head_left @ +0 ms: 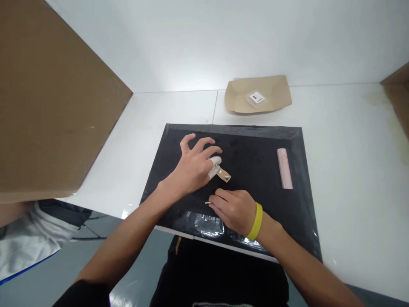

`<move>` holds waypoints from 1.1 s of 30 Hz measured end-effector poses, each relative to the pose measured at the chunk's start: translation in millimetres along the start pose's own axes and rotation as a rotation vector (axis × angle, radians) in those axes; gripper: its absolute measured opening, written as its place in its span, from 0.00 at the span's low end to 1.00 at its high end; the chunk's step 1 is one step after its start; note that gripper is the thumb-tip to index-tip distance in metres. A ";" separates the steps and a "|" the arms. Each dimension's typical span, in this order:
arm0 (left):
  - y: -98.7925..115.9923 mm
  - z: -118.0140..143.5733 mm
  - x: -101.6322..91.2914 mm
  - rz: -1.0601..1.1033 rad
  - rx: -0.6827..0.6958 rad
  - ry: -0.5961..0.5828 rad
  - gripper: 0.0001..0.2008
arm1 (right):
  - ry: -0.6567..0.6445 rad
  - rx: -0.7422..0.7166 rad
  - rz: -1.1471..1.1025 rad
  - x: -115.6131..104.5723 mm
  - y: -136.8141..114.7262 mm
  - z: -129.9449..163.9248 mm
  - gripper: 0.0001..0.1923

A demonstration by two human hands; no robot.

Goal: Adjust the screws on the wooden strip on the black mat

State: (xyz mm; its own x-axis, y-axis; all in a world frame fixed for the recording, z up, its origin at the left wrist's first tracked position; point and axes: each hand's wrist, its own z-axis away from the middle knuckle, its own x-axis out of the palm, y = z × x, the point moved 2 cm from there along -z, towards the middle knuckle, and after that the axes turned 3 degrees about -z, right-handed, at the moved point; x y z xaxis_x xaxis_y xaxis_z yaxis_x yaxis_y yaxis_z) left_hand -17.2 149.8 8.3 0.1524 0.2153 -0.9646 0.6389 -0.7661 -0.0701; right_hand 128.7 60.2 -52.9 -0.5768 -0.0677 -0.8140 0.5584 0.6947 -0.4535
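On a glossy black mat, wrinkled and catching glare along its near edge, the left hand rests palm down with its fingers spread and loosely curled; its thumb wears a white rubbery finger cot, whose tip presses on a small flat tan tag, thin like card or leather, with a tiny pale mark on its face. The hand closes on nothing; it only pins the tag to the mat. Just nearer the body, the right hand, with a bright yellow wristband of smooth silicone, lies low on the mat with its fingers drawn together around a thin metal pin, only the pointed tip showing beyond the fingertips, aimed to the left and a little short of the tag. Well to the right on the mat lies a pale pink rectangular bar, matte, with soft edges. Beyond the mat's far edge sits a shallow brown paper tray with flared sides, holding a small clear packet with a white label. The mat lies on a smooth white tabletop, backed by a plain white wall, with brown cardboard panels standing at the left and right.
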 end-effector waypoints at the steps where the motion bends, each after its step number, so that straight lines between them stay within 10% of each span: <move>1: -0.8 -1.6 1.2 0.008 -0.004 0.010 0.08 | 0.000 0.003 -0.003 0.0 0.2 0.0 0.11; 12: -26.3 22.1 -42.2 0.150 -0.153 0.010 0.04 | 0.011 -0.008 -0.023 -2.2 -0.4 0.3 0.10; 20: -42.0 74.7 -19.6 0.024 -0.170 -0.202 0.08 | 0.024 -0.011 -0.021 -1.7 0.2 0.5 0.12; 33: -59.7 71.2 -9.6 0.083 -0.233 -0.215 0.07 | 0.018 0.009 -0.045 -1.1 0.3 0.5 0.12</move>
State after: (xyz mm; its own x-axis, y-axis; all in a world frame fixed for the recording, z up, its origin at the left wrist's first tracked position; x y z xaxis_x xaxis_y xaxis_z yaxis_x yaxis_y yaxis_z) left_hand -110.5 150.4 3.6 0.0644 0.0065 -0.9979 0.7899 -0.6114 0.0470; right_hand 129.8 60.1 -52.3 -0.6124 -0.0858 -0.7859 0.5366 0.6849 -0.4929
